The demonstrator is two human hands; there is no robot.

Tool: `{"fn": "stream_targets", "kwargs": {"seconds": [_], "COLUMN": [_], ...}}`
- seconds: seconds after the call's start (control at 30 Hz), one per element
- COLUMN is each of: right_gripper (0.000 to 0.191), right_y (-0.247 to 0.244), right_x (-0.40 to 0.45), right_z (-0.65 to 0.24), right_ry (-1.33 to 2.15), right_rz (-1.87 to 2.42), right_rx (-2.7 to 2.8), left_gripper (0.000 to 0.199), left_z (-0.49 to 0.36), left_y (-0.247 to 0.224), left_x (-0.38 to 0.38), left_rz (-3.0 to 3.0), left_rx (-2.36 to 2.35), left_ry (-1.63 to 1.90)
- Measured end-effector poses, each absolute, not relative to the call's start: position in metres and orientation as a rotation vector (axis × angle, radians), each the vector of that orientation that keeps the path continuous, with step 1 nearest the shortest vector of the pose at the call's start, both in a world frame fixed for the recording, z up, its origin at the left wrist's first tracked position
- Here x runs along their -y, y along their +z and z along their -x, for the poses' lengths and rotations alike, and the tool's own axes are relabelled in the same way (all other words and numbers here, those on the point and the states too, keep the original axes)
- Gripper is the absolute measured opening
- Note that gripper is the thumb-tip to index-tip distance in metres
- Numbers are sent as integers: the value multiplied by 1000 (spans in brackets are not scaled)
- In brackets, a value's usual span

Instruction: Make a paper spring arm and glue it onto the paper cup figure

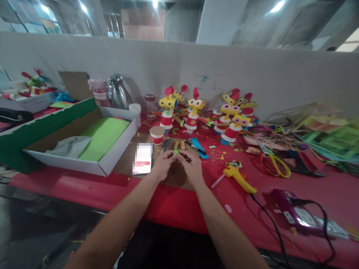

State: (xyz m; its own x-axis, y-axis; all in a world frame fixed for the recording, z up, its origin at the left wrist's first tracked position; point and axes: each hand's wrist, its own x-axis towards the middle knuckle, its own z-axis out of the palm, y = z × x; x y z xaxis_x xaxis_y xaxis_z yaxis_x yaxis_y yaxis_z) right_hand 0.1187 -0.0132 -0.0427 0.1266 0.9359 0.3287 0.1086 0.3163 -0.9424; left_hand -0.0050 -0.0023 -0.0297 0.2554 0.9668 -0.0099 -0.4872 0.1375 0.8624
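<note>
Above a brown cardboard sheet [179, 178], my left hand [165, 163] and my right hand [190, 164] meet at the fingertips. Pinched between them is a small piece of green paper [176, 151], mostly covered by the fingers. A lit phone [142, 158] lies just left of my left hand. Beyond it stands a red and white paper cup [157, 135]. A black pen [198, 148] and a blue paper strip [200, 145] rest past my right hand. Small yellow-green folded strips [179, 145] lie straight ahead of the fingertips.
Several cup figures [193, 112] with yellow heads stand at the back. A white box [117, 151] with green paper is on the left. On the right are a yellow glue gun [238, 178], scissors [276, 164], a purple device [297, 213] with a cable, and paper scraps.
</note>
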Motion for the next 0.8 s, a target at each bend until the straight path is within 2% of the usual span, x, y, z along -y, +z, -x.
{"fn": "stream_targets", "kwargs": {"seconds": [0.13, 0.53, 0.8], "right_gripper": [26, 19, 28], "right_y": [-45, -40, -38], "right_x": [11, 15, 17], "right_z": [-120, -119, -116], "right_ry": [859, 650, 732], "right_rz": [1051, 1056, 1035], "right_rx": [1307, 1392, 1379], "left_gripper": [32, 20, 18], "left_z": [8, 6, 9], "left_y": [-29, -29, -25], "left_x": [1, 0, 0], "left_rz": [-821, -614, -541], "left_rx": [-668, -687, -624], "left_ry": [1155, 1123, 1102]}}
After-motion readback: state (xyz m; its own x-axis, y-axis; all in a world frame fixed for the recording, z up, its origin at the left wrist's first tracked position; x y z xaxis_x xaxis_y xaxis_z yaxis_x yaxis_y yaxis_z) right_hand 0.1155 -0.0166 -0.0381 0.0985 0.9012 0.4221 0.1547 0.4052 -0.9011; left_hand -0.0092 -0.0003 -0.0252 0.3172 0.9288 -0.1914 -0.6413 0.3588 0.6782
